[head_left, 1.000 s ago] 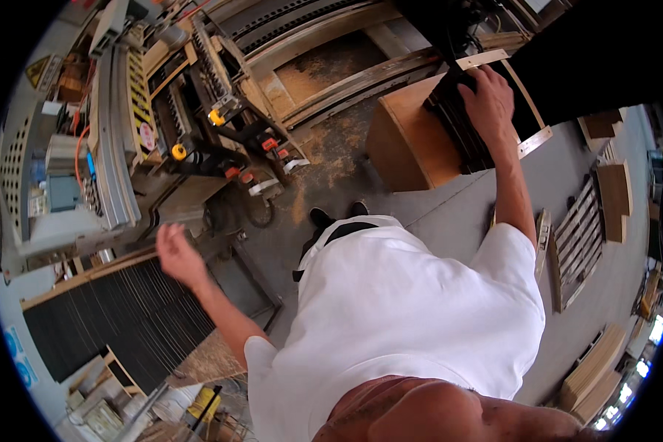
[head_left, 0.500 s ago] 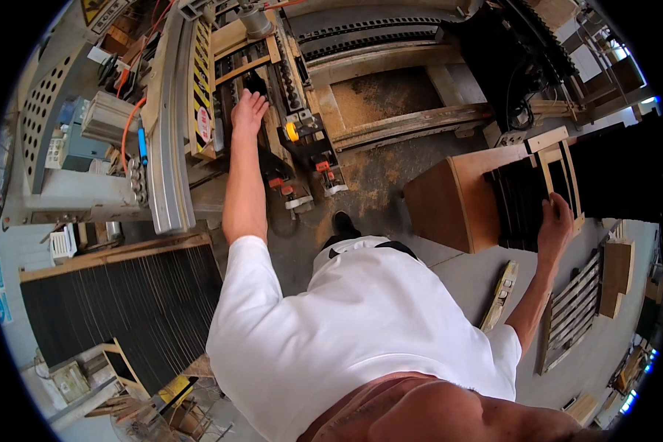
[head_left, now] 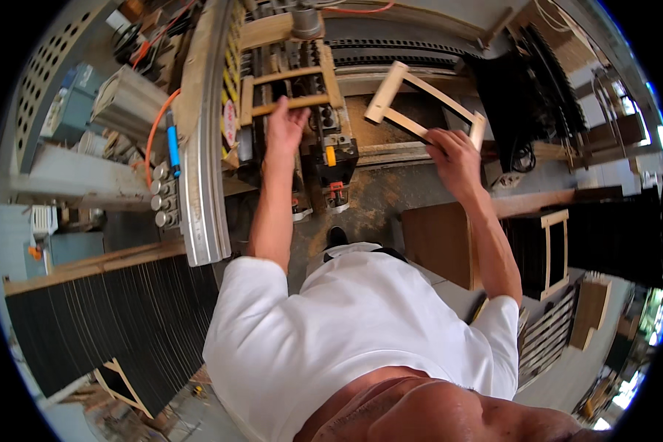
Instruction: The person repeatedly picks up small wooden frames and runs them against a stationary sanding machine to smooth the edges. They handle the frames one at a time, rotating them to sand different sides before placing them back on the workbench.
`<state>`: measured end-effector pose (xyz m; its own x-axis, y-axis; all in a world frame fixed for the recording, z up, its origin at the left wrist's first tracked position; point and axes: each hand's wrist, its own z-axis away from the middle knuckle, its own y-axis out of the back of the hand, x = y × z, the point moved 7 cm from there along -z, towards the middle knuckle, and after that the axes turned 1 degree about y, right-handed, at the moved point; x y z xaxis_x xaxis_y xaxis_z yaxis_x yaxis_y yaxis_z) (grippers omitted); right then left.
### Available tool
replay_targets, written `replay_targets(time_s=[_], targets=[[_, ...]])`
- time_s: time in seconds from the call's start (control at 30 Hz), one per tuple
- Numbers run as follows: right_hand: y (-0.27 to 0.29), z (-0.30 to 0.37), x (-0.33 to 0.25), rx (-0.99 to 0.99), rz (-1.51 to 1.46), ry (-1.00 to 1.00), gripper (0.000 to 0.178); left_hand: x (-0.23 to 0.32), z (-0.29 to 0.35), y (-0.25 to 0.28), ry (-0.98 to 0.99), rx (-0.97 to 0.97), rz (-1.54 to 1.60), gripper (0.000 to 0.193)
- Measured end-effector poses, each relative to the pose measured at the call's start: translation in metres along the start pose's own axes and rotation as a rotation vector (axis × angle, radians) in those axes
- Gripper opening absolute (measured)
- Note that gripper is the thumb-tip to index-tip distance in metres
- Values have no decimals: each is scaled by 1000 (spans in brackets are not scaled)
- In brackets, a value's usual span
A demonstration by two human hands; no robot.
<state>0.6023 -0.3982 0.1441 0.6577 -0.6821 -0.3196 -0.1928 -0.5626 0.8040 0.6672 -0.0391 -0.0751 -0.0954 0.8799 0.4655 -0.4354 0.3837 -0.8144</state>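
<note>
My left hand (head_left: 285, 134) is at the near rail of a pale wooden frame (head_left: 295, 74) that lies on the machine's rails. Its fingers are closed about that rail, partly hidden behind it. My right hand (head_left: 458, 160) grips a second open wooden frame (head_left: 401, 121) by its near corner. This frame is tilted in the air over the machine's right part, with light faces and dark edges. Beneath the left hand are the machine's clamps, with a yellow knob (head_left: 331, 155) and a red-orange part (head_left: 337, 187).
Stacked dark-edged frames (head_left: 555, 254) stand right, beside a brown wooden box (head_left: 438, 239). A long row of dark panels (head_left: 103, 317) lies at left. A metal beam (head_left: 205, 184) runs close to my left arm. Sawdust covers the floor (head_left: 368, 199) by my foot.
My right hand has lifted a frame off the right stack and brought it forward and left over the machine. The frame at my left hand has come nearer. The view has shifted.
</note>
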Motion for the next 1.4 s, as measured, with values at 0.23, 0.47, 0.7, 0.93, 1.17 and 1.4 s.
replay_targets(time_s=[0.23, 0.47, 0.7, 0.93, 1.17, 1.4], targets=[[-179, -105, -50, -137, -153, 365, 22, -40, 192, 72, 58, -41, -50, 32], [-286, -143, -81, -168, -90, 538, 29, -43, 305, 100, -88, 121, -24, 29], [-314, -197, -71, -265, 101, 593, 28, -66, 360, 152, -274, 441, 11, 27], [-337, -235, -59, -290, 196, 601, 18, -87, 380, 188, -383, 590, 46, 27], [-344, -241, -49, -214, 174, 654, 15, -103, 379, 198, -400, 726, 87, 32], [-336, -240, -55, -270, 183, 656, 20, -113, 384, 212, -394, 767, 36, 36]])
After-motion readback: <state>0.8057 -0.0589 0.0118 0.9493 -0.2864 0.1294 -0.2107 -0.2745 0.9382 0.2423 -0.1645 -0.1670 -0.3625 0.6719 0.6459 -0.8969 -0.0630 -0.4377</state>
